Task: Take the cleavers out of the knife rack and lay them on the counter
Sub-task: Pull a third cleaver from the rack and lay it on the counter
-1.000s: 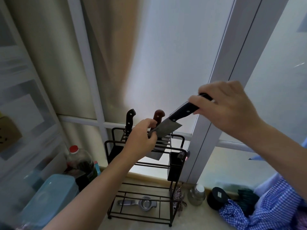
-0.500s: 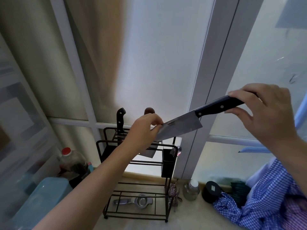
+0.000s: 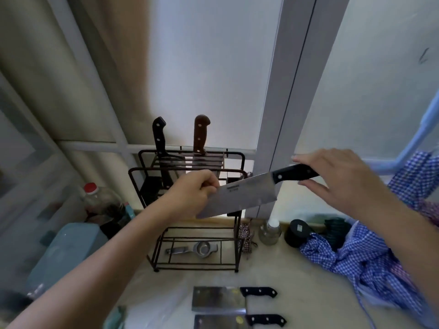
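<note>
Left grip [image 3: 192, 198] pinched the front end of the cleaver [image 3: 240, 199] blade, fingers curled over its top edge. Right grip [image 3: 337, 181] sat at the black handle, thumb under it, fingers spread loosely over the top; whether it actually clamped the handle could not be told. The cleaver hung in the air between the two grips, blade broadside to the camera, handle tilted up toward the right grip.

Directly behind the left grip stood the knife rack [image 3: 190, 210], a dark wire frame. Two knives remained upright in its top slots above and behind that grip: one black-handled [image 3: 159, 136], one brown-handled [image 3: 200, 134]. A metal squeezer [image 3: 192, 249] lay on the rack's bottom shelf, below the held blade.

Well below both grips, on the pale surface [image 3: 273, 276], two cleavers lay flat, one [image 3: 228, 299] just behind the other [image 3: 237, 321], handles pointing right.

Left of the left forearm: a red-capped bottle [image 3: 99, 200] and a blue container [image 3: 69, 252]. Below the right grip: a blue checked cloth [image 3: 370, 257], a small clear jar [image 3: 269, 231], a black round tin [image 3: 298, 232].
</note>
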